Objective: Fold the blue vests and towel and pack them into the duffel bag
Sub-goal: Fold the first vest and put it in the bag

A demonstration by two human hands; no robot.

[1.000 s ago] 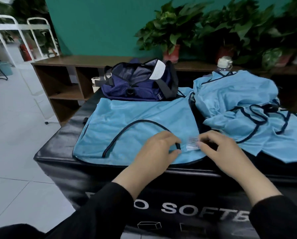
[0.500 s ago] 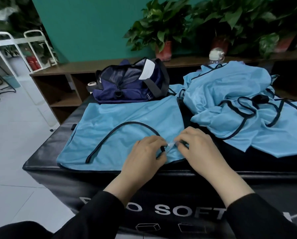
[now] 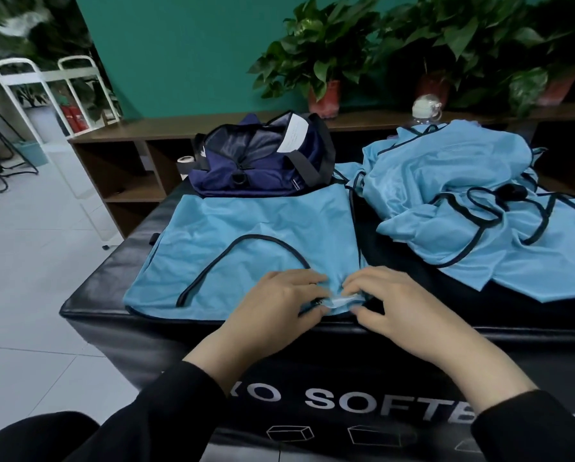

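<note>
The left hand (image 3: 279,303) lies knuckles-up on the near right corner of the spread vest (image 3: 246,241), its fingers bent and gathering a pinch of cloth, and the right hand (image 3: 392,301) faces it just beside, fingers curled on the same corner where a small white label (image 3: 341,301) shows between them. That corner sits at the front edge of the black padded table (image 3: 112,281), so the risk is plain: the fabric looks thin and slippery (a judgement from its sheen and creases), and a pull from one corner could drag the whole vest off its flat lay or over the edge. The dark-trimmed armhole (image 3: 246,241) curving across the middle may bunch and leave a crooked fold. To the right, the heap of unfolded vests (image 3: 462,201) lies near, its loose straps apt to catch a sweeping hand. Behind the spread vest the duffel bag (image 3: 262,161) stands open, touching its far hem; a fold pushed forward could crumple against it
</note>
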